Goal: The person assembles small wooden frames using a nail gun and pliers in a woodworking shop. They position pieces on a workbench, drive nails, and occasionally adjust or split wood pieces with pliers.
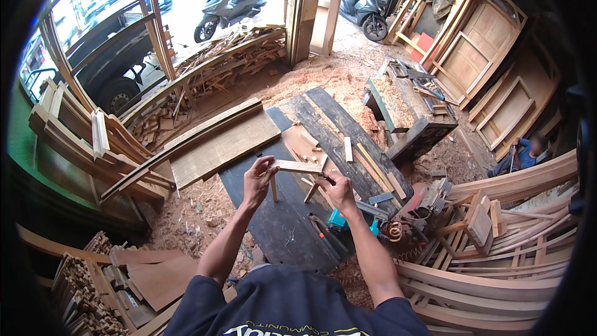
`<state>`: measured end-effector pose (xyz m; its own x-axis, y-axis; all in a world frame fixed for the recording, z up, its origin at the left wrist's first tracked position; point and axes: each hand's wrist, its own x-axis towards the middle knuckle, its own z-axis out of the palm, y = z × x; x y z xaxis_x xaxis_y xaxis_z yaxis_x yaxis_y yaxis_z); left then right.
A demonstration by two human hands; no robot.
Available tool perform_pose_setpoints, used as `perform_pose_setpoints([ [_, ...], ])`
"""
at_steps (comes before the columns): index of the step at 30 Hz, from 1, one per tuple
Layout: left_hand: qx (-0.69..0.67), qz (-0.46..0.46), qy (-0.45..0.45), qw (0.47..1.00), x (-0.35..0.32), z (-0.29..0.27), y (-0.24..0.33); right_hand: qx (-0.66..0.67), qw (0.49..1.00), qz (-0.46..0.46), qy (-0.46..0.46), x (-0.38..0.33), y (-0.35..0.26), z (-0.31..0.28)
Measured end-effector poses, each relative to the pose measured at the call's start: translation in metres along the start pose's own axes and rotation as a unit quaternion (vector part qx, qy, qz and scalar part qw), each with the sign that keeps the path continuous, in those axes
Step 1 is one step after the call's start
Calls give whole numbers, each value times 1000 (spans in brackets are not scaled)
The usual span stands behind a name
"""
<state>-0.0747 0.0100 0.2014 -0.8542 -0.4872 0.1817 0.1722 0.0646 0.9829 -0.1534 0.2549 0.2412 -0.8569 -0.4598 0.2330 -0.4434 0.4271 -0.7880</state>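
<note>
Over the dark workbench (283,239), I hold a short wooden slat (298,166) level between my two hands. My left hand (258,182) pinches its left end, where a thin strip of wood hangs down. My right hand (339,191) is closed at the other end, beside more thin strips that meet the slat at an angle; a small dark object shows at its fingers, too small to name. Whether the strips are joined to the slat, I cannot tell. A teal power tool (336,219) lies just below my right hand. Small wood offcuts (309,139) lie beyond the slat.
A wide wooden panel (227,143) juts off the bench's left side. An air compressor (433,196) with a coiled hose stands right. Curved wooden pieces (485,280) are stacked lower right, boards (158,274) lower left. A person (524,154) sits far right. Shavings cover the floor.
</note>
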Motion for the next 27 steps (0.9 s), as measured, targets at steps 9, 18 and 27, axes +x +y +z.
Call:
perform_pose_setpoints([
  [9, 16, 2, -7, 1000, -4, 0, 9, 64, 998, 2, 10, 6, -3, 8],
  [18, 42, 2, -2, 999, -6, 3, 15, 29, 998, -53, 9, 9, 5, 8],
  [27, 82, 23, 2, 996, -4, 7, 16, -3, 997, -79, 12, 9, -1, 5],
])
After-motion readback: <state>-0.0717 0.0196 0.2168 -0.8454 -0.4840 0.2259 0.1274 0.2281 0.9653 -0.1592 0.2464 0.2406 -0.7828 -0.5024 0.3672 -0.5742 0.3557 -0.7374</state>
